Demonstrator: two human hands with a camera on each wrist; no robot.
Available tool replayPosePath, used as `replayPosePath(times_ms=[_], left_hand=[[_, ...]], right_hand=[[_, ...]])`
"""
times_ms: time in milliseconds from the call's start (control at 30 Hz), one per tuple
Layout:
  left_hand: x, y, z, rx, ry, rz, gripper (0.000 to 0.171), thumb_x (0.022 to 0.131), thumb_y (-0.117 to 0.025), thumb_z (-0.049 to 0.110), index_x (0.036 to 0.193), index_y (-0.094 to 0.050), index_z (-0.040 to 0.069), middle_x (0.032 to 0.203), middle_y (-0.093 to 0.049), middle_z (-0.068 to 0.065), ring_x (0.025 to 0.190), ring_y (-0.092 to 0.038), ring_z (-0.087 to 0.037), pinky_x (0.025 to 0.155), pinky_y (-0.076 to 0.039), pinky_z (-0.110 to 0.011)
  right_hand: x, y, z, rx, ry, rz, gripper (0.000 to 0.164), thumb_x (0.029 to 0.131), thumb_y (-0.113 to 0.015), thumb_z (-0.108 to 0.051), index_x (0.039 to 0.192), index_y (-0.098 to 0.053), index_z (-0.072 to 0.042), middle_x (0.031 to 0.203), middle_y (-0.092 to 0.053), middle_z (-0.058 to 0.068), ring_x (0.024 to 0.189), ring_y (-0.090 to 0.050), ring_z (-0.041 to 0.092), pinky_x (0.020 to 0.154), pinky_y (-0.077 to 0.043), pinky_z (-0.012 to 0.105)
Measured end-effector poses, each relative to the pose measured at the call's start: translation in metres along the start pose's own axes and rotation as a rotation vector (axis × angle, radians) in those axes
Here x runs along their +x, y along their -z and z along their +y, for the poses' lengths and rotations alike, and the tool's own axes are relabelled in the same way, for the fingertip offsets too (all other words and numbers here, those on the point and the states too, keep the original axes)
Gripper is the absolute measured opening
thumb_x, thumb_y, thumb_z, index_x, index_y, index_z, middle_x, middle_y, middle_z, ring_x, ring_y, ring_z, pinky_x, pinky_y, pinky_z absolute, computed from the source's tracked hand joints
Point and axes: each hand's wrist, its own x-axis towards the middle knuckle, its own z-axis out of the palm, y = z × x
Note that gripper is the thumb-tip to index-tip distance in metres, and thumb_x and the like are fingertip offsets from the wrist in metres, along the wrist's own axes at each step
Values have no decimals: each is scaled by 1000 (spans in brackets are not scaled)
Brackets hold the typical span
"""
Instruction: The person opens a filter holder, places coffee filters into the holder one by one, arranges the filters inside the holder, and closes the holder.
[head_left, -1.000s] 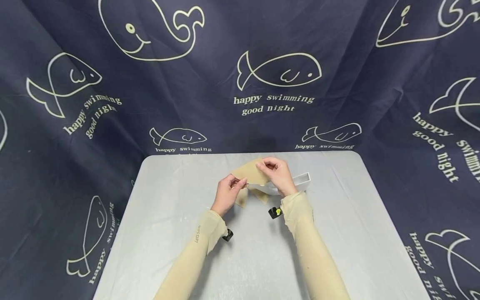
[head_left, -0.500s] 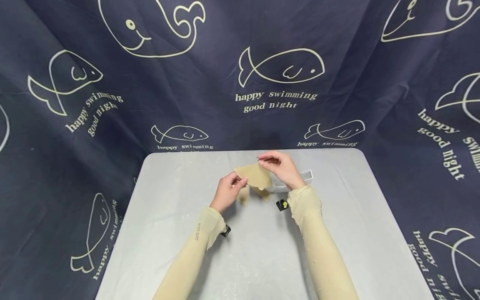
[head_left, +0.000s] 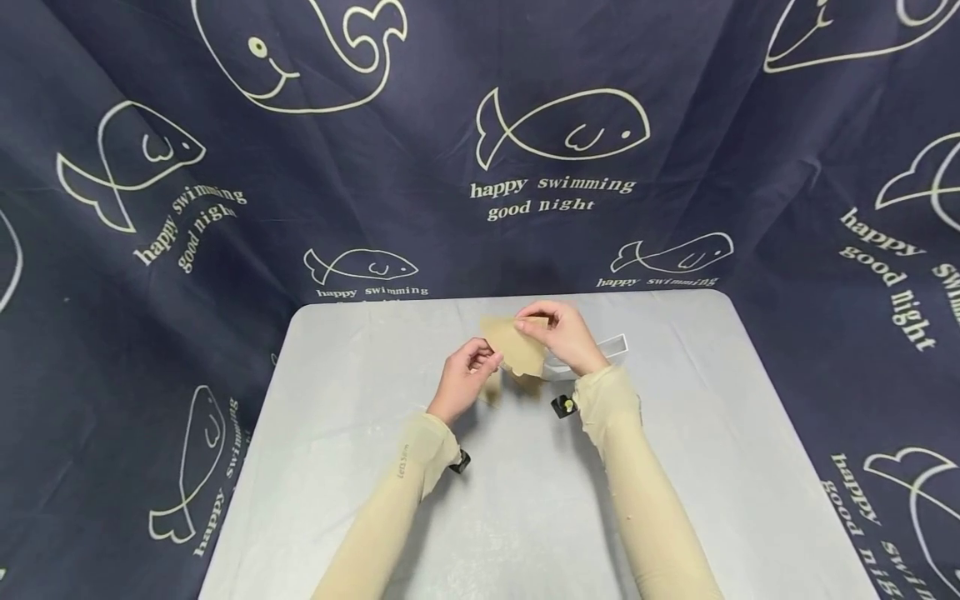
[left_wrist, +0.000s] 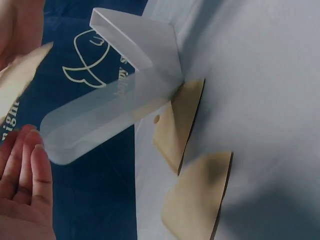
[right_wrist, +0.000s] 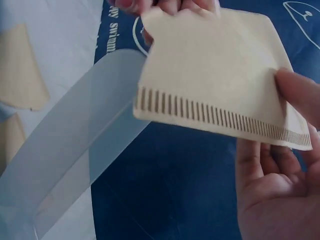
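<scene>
A tan paper coffee filter (head_left: 517,348) is held up above the far part of the table. My right hand (head_left: 564,340) pinches its right side between thumb and fingers. The left hand (head_left: 463,382) has its thumb and fingertips at the lower left edge, gripping it there. In the right wrist view, a crimped seam (right_wrist: 200,111) runs along the filter's lower edge, and the right thumb (right_wrist: 300,95) presses on its face. Below the hands, two more tan pieces, a folded one (left_wrist: 182,120) and a rounded one (left_wrist: 197,192), are on the table.
Behind my right wrist stands a white plastic holder (head_left: 615,344) with a long translucent rounded panel (left_wrist: 90,125), close to the folded tan piece. The light grey table (head_left: 517,517) ends at a dark blue fish-print curtain (head_left: 450,192). Each wrist carries a small black camera (head_left: 564,406).
The filter has turned and shifted slightly right, its upper left corner now standing above the left fingers. My right hand moved a little right; the left hand followed slightly. The head view tilted a little downward.
</scene>
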Motion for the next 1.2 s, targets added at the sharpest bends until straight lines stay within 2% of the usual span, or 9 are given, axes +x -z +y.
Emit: replayPosePath(times_ms=[100,267,367,500,633,833,1000,1100,1200], left_hand=[[0,-4,-1,-3,-23,4,16,102,-68,19,105,-68,3,97,-74,-13,84,-70,-26,77,-57,-23],[0,-7,-1,5,-54,33,15,104,-65,19,99,-69,5,93,-75,-11,82,-69,-40,74,-56,-23],[-1,-7,-1,14,-65,38,16,104,-63,19,96,-69,6,89,-74,-11,80,-66,-45,70,-54,-22],[-2,-5,-3,48,-67,29,17,105,-62,19,96,-68,6,85,-72,-10,77,-64,-44,66,-49,-21],[-2,-2,-3,137,-76,-3,17,105,-62,21,95,-66,8,83,-71,-6,76,-66,-36,65,-45,-20],[0,1,-1,286,-107,-57,15,105,-62,24,96,-65,13,84,-71,1,73,-59,-10,65,-45,-22],[0,1,0,209,-40,-67,13,104,-63,22,104,-68,10,92,-72,-4,79,-59,-9,70,-47,-21],[0,0,-1,114,11,-49,17,103,-66,21,113,-70,7,101,-72,-8,87,-61,-11,76,-49,-21],[-1,-1,-1,55,16,-18,20,102,-68,20,116,-71,6,104,-73,-10,91,-62,-12,80,-50,-23]], right_hand=[[1,0,4,48,19,47,19,93,-75,-2,109,-73,10,100,-74,2,83,-60,5,68,-47,18],[10,-2,28,67,61,81,20,93,-75,-2,110,-73,10,100,-72,-2,79,-57,4,63,-43,16],[14,-2,36,78,70,69,20,93,-76,-2,110,-73,8,100,-73,0,82,-60,4,67,-47,16],[17,-2,38,93,82,36,21,93,-76,-2,112,-73,6,105,-75,12,89,-67,5,79,-54,17],[20,-1,35,90,95,-1,23,93,-75,-2,114,-72,6,111,-72,24,90,-69,8,82,-56,18],[22,-1,27,-61,71,-69,16,93,-76,-4,108,-76,4,103,-74,21,81,-66,7,72,-53,16],[12,-1,6,-80,58,-78,14,94,-74,0,104,-75,9,100,-75,21,79,-67,7,71,-53,17],[5,-2,-1,10,52,-20,16,94,-73,0,106,-73,11,96,-75,10,79,-66,5,71,-53,17],[6,-5,11,144,58,68,20,94,-73,0,109,-70,14,92,-73,-2,78,-63,3,70,-51,16]])
